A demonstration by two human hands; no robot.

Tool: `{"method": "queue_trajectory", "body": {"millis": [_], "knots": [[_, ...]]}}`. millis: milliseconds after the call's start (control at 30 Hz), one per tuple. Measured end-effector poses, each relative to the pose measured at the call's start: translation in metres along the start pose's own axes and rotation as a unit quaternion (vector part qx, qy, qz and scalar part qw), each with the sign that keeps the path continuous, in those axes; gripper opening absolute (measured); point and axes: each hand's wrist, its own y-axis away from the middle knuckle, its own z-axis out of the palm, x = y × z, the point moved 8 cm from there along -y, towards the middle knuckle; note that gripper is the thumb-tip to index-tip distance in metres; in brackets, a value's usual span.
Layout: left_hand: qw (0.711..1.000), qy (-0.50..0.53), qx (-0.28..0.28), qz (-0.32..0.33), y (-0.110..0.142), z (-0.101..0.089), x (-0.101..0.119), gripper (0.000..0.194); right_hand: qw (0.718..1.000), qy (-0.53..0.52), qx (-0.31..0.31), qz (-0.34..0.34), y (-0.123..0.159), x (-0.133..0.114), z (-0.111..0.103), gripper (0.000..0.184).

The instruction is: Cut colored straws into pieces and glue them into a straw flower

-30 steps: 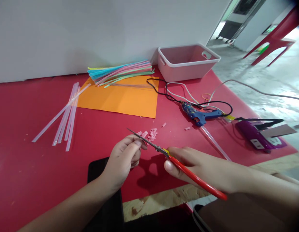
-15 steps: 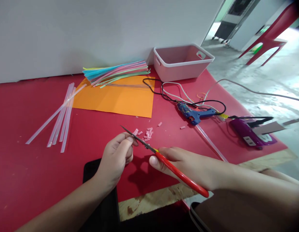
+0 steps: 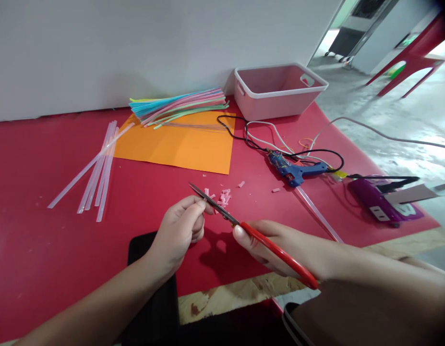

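Observation:
My right hand [image 3: 280,245] is wrapped around the red handles of a pair of scissors [image 3: 280,254], whose slim metal blades point up and left. The blades lie across the fingertips of my left hand [image 3: 182,223] and look nearly closed. That hand is pinched, and a short pink strip [image 3: 207,191] shows at its fingertips just behind the blades; the rest of it is hidden. Beyond the blades, small cut pink pieces [image 3: 224,197] are heaped on the red tabletop [image 3: 56,259]. Under my left wrist lies a black flat object [image 3: 150,307], partly covered by the forearm.
Translucent glue sticks [image 3: 100,173] lie at left. Colored pipe cleaners [image 3: 179,106] rest on an orange sheet [image 3: 172,149]. A pink basket [image 3: 280,103] stands at the back. At right are a blue glue gun [image 3: 296,171] with looped cords and a purple power strip [image 3: 380,199].
The scissors have tilted a little in my right hand, and the thumb now lies over the handle near the pivot. The pink strip by the left fingertips stands more upright. The view has shifted slightly.

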Motion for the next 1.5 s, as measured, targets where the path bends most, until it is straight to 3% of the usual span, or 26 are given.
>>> {"method": "queue_trajectory", "body": {"millis": [133, 267, 367, 467, 667, 933, 1500], "knots": [[0.999, 0.008, -0.032, 0.026, 0.001, 0.006, 0.005, 0.022, 0.98, -0.169, -0.078, 0.068, -0.003, 0.016, 0.013, 0.05], [0.999, 0.025, -0.022, 0.021, 0.003, 0.007, 0.003, 0.02, 0.967, -0.224, -0.1, 0.066, -0.002, 0.02, 0.012, 0.051], [0.999, 0.04, -0.018, 0.008, 0.003, 0.009, 0.0, 0.018, 0.983, -0.161, -0.077, 0.05, 0.002, 0.017, 0.0, 0.052], [0.999, 0.035, -0.034, 0.012, 0.003, 0.011, -0.001, 0.016, 0.999, -0.037, -0.008, 0.013, 0.006, 0.007, -0.02, 0.044], [0.998, -0.044, -0.034, 0.026, 0.001, 0.007, 0.002, 0.021, 0.987, 0.156, 0.047, 0.012, 0.007, 0.004, -0.03, 0.039], [0.998, -0.051, -0.031, 0.015, 0.002, 0.007, 0.003, 0.017, 0.985, 0.173, 0.018, -0.008, 0.007, 0.0, -0.018, 0.041], [0.999, -0.046, -0.018, -0.007, 0.002, 0.002, 0.0, 0.021, 0.987, 0.157, 0.011, -0.012, 0.004, 0.003, -0.017, 0.05]]}}
